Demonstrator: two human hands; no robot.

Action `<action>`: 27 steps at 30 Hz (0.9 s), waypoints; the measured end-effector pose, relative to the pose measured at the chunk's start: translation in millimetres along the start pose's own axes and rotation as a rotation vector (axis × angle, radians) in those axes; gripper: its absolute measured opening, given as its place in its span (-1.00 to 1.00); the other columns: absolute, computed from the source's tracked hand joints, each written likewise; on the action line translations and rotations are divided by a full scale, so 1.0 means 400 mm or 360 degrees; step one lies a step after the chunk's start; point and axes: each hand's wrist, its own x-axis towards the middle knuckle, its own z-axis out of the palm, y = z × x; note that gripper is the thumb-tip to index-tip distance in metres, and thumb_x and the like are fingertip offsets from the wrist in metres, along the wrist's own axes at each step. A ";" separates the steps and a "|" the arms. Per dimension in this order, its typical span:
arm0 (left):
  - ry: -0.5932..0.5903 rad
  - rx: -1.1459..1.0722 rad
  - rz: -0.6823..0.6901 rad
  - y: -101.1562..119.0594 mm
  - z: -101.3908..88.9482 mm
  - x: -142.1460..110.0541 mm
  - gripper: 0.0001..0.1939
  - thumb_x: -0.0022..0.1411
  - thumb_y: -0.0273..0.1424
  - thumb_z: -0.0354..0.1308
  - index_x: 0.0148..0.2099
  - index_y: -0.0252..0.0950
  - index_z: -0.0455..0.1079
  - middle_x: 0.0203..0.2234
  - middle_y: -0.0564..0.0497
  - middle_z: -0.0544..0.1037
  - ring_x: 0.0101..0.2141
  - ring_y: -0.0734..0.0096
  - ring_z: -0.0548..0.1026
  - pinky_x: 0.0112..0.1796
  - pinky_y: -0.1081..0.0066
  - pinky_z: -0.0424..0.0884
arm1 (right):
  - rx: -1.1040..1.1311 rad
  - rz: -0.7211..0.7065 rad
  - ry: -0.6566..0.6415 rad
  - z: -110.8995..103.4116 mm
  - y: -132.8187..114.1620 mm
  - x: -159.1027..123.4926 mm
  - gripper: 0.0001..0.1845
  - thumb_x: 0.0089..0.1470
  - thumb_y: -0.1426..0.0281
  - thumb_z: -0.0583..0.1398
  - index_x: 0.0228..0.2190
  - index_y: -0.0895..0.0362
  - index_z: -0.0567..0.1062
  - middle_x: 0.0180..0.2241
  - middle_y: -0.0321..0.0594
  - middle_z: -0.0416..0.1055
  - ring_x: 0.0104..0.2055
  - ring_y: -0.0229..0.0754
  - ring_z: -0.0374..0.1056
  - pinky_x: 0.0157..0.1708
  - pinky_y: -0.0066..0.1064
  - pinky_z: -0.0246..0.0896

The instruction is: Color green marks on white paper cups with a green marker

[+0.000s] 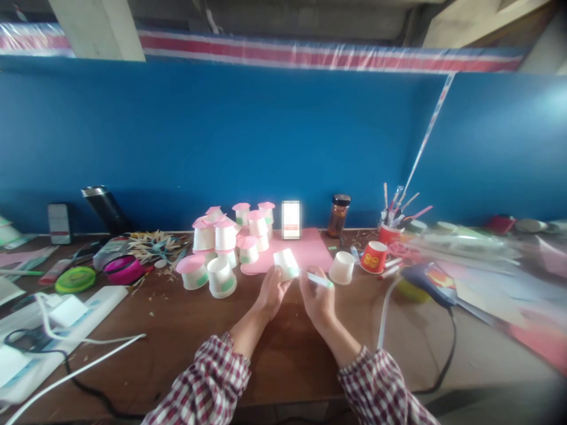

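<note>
Pinches cup (284,261) in left hand (269,293); grips marker (321,280) in right hand (319,300); seems to colour green patch (290,273); calls for steady cup

Blue partition (221,130), black tumbler (106,209), power strip (104,304)

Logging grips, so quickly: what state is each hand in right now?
Left hand: closed around a white cup.
Right hand: closed, holding a green-ended marker.

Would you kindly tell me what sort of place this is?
Probably a craft workspace: white cups topped with pink paper, a flat pink paper sheet, and a white, green-ended marker pen in the right hand.
</note>
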 end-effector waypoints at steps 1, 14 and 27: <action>0.0004 -0.0004 -0.0015 0.000 0.000 0.001 -0.72 0.18 -0.22 0.12 -0.14 -0.29 0.38 -0.13 -0.14 0.51 0.02 0.17 0.39 0.10 0.15 0.20 | -0.0005 -0.0008 -0.0015 0.000 0.000 0.000 -0.76 0.13 0.27 0.09 -0.41 0.18 0.43 -0.55 -0.28 0.38 -0.56 -0.29 0.29 -0.52 -0.51 0.23; 0.0003 -0.0083 -0.0019 -0.007 -0.007 0.008 -0.64 0.19 -0.24 0.11 0.00 -0.28 0.35 -0.08 -0.11 0.51 0.03 0.20 0.39 0.13 0.13 0.15 | -0.0043 0.0020 0.0010 0.000 0.008 0.006 -0.77 0.13 0.27 0.09 -0.43 0.17 0.42 -0.58 -0.29 0.38 -0.59 -0.30 0.27 -0.54 -0.51 0.22; 0.0010 -0.0091 -0.0034 -0.004 -0.005 0.004 -0.61 0.18 -0.28 0.12 0.04 -0.28 0.33 -0.08 -0.13 0.51 0.04 0.17 0.39 0.12 0.12 0.18 | -0.0040 0.0020 0.0060 0.000 0.010 0.006 -0.77 0.12 0.28 0.09 -0.43 0.18 0.42 -0.57 -0.29 0.38 -0.58 -0.30 0.27 -0.54 -0.51 0.22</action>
